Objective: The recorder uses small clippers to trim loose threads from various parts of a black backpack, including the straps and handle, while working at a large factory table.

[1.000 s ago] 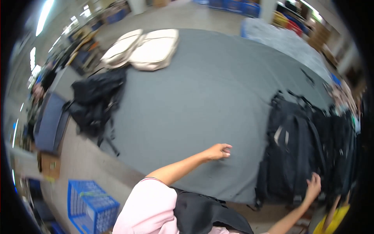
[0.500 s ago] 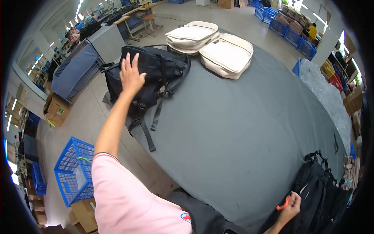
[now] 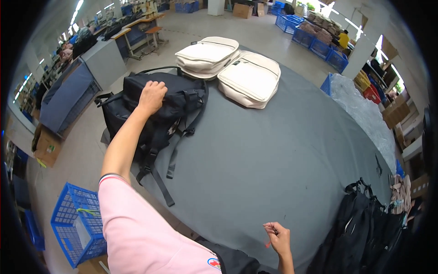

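A black backpack (image 3: pixel 175 98) lies at the left edge of the grey-covered table, its straps hanging toward me. My left hand (image 3: pixel 153 97) is closed on the cloth at its top, fingers curled in. Over the near part of the table, my right hand (image 3: pixel 280 237) is closed round small orange-red thread snips (image 3: pixel 268 245); they are blurred and mostly hidden by the fingers. Behind the black backpack stand two cream backpacks, one at the back (image 3: pixel 207 55) and one nearer (image 3: pixel 251 80), both lying front up.
More black bags (image 3: pixel 351 228) are heaped at the table's right edge. A blue plastic crate (image 3: pixel 75 223) stands on the floor at left. Clear plastic sheeting (image 3: pixel 362 118) lies beyond the table's right side, with blue crates (image 3: pixel 315 41) farther back.
My right hand has moved left from the black bags at the right, still with the snips. My left hand, spread flat before, has curled its fingers on the backpack. The view has shifted.
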`<state>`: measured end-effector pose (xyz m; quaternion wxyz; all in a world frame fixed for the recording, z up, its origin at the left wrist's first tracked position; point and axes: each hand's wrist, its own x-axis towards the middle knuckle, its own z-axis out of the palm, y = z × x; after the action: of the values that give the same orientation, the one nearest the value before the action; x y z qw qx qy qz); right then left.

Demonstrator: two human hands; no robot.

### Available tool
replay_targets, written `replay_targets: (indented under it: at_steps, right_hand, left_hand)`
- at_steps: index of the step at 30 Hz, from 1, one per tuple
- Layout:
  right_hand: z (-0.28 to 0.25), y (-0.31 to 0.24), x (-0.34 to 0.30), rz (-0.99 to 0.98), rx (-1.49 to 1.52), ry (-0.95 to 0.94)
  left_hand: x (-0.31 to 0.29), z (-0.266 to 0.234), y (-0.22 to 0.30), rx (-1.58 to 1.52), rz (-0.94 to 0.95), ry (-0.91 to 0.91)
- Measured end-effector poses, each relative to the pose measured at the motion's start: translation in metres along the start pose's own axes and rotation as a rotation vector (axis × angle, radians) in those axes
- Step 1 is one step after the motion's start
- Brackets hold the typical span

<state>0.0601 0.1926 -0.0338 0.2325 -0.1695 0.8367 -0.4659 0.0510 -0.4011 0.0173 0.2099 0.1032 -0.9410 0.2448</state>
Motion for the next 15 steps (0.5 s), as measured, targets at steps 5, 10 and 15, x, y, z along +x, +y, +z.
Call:
replay_targets:
  at_steps: [5, 10, 15]
  right_hand:
    - [-0.026, 0.003, -0.009, 0.088, 0.183, 0.265]
    - [-0.073, 0.010, 0.033, -0.002, 0.542, 0.583]
    - [-0.114, 0.038, 0.047, -0.017, 0.423, 0.702]
  left_hand:
    - [0.023, -0.102, 0.122, -0.401, 0.361, 0.211]
    - [-0.051, -0.167, 0.297, -0.888, 0.558, -0.038]
    - [-0.160, -0.170, 0.456, -1.167, 0.607, -0.525]
